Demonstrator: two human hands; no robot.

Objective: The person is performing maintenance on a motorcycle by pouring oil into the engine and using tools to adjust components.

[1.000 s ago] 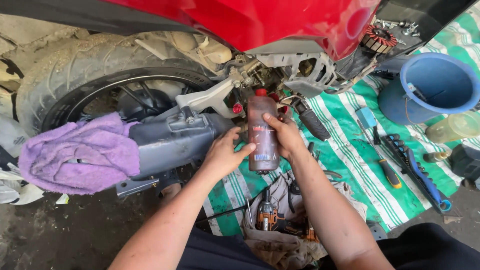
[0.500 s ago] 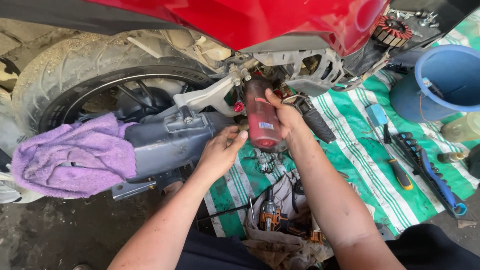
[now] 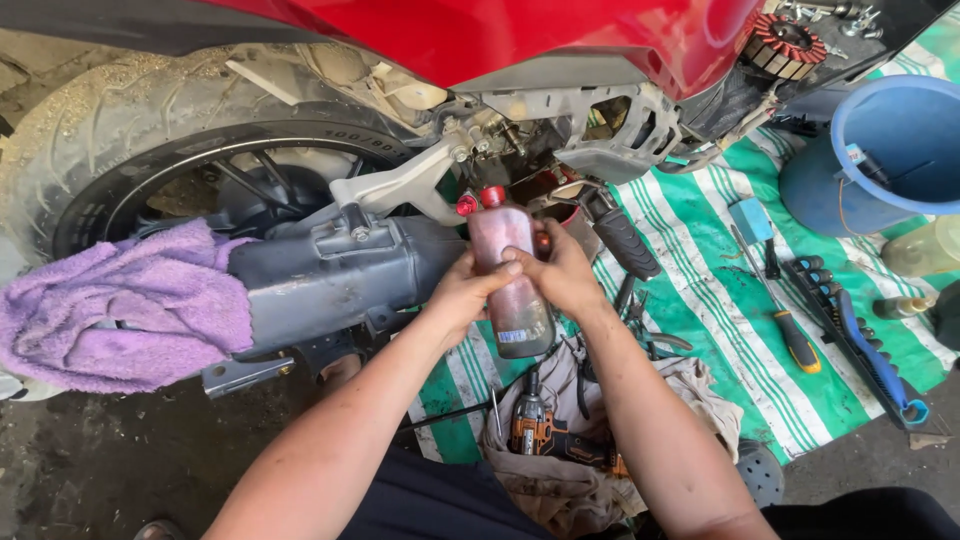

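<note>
Red-capped bottle (image 3: 512,275) | upright | clasped between left hand (image 3: 468,296), right hand (image 3: 560,275)

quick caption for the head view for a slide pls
Both hands, left hand and right hand, hold a red-capped bottle against a red motorbike's rear casing.

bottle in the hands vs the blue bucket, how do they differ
The bottle is narrow, see-through and reddish with a red cap; the blue bucket is wide, solid-coloured and open-topped. The bottle is gripped by the left hand and right hand beside the motorbike; the bucket sits untouched on the striped sheet. Both are containers.
</note>
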